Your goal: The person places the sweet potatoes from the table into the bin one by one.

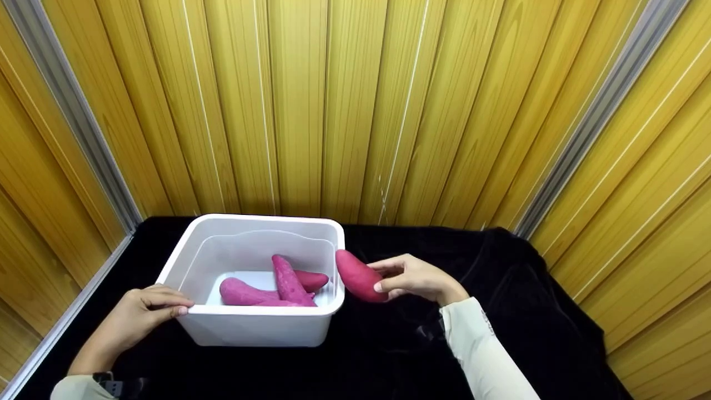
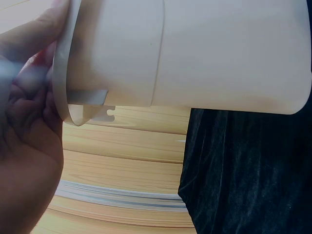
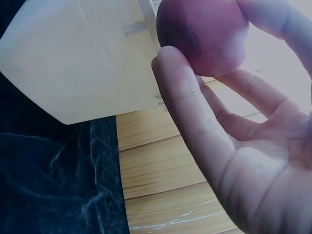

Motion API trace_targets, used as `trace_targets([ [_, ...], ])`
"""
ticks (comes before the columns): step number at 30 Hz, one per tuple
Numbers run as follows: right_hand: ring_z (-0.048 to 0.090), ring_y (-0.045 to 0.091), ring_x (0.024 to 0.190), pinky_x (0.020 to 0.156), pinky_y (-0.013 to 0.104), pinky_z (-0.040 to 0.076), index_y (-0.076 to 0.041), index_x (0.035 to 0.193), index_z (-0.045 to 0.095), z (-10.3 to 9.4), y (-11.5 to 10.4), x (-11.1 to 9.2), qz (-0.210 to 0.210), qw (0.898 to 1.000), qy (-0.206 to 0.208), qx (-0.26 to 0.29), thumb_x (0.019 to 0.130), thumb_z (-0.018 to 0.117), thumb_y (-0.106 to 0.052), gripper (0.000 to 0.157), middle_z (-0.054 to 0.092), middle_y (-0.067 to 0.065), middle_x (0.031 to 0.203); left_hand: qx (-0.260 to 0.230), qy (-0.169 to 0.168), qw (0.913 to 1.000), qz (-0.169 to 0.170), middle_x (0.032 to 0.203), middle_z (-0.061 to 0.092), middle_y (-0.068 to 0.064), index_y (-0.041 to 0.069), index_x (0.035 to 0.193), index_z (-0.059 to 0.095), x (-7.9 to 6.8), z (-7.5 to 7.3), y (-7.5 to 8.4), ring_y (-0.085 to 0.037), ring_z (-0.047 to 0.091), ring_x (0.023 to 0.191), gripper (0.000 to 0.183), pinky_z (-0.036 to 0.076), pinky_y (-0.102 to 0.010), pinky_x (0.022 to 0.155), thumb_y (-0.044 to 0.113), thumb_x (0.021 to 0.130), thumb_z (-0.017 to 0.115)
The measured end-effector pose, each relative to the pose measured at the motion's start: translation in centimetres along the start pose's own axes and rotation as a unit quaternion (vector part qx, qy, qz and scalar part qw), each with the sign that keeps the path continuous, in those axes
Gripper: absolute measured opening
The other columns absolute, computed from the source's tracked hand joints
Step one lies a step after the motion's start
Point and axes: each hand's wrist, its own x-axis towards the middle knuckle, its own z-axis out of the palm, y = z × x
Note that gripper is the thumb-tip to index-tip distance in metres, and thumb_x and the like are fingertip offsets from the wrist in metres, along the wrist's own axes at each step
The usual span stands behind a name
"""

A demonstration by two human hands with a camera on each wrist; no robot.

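A sweet potato (image 1: 361, 276) with reddish-purple skin is held by its near end between the thumb and fingers of my right hand (image 1: 419, 279). It hangs just outside the right rim of a white plastic bin (image 1: 261, 328), its far tip level with that rim in the head view. Inside the bin lie several more sweet potatoes (image 1: 290, 282), some crossing over each other, partly hidden by the front wall. My left hand (image 1: 141, 314) grips the bin's front left corner, thumb and fingers at the rim. The right wrist view shows the held sweet potato (image 3: 204, 36) end-on, pinched by fingertips.
Black cloth (image 1: 444, 339) covers the table under the bin and stretches to the right with wrinkles. Yellow wood-patterned panels (image 1: 355, 111) stand behind and on both sides, joined by grey metal strips (image 1: 594, 116) at the corners.
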Motion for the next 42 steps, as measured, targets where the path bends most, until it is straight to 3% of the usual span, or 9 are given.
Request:
trace_targets([
  [32,0.067,0.018,0.094,0.080,0.033,0.057,-0.002,0.131,0.057,1.3,-3.6,3.4,0.001,1.000,-0.009,0.020,0.081,0.073,-0.010,0.053,0.064,0.015,0.122,0.001,0.007,0.9999,0.014,0.081,0.073,0.013,0.012,0.082,0.078,0.2,0.1,-0.1,0.012,0.056,0.087,0.022,0.039,-0.001,0.080,-0.007,0.071,0.077],
  [42,0.066,0.020,0.098,0.083,0.036,0.057,0.001,0.133,0.054,2.0,-4.3,4.2,0.009,1.000,-0.002,0.025,0.080,0.074,-0.010,0.058,0.062,0.016,0.125,0.000,0.007,1.0000,-0.004,0.081,0.073,0.012,0.011,0.081,0.078,0.0,0.1,-0.1,0.014,0.054,0.090,0.020,0.037,0.001,0.082,-0.006,0.071,0.078],
])
